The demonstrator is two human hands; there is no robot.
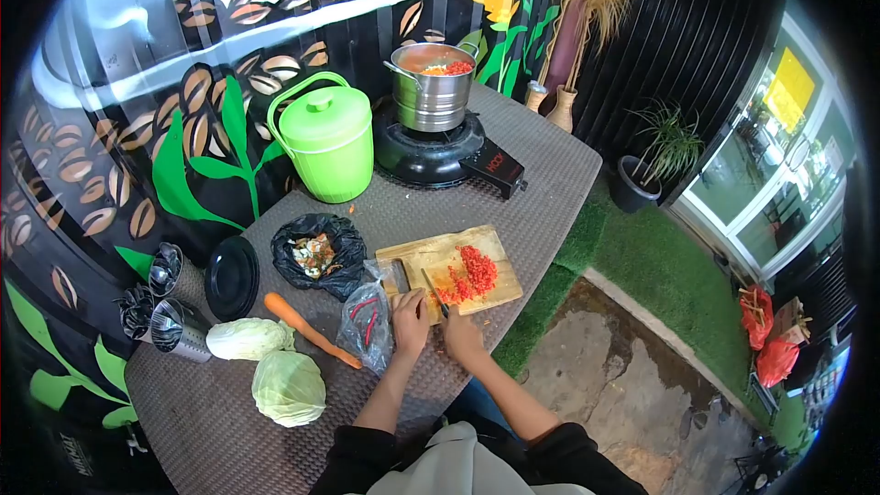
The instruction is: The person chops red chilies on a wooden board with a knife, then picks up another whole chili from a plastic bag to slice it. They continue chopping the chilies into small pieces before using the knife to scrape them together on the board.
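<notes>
Our right hand [461, 335] grips a knife [436, 293] over the chopped red pieces [469, 275] on the cutting board [417, 257]. Our left hand [409, 316] presses flat just beside it (hands nearly touching).

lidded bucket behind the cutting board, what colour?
Bright green bucket, lid and handle too; head view.
</notes>
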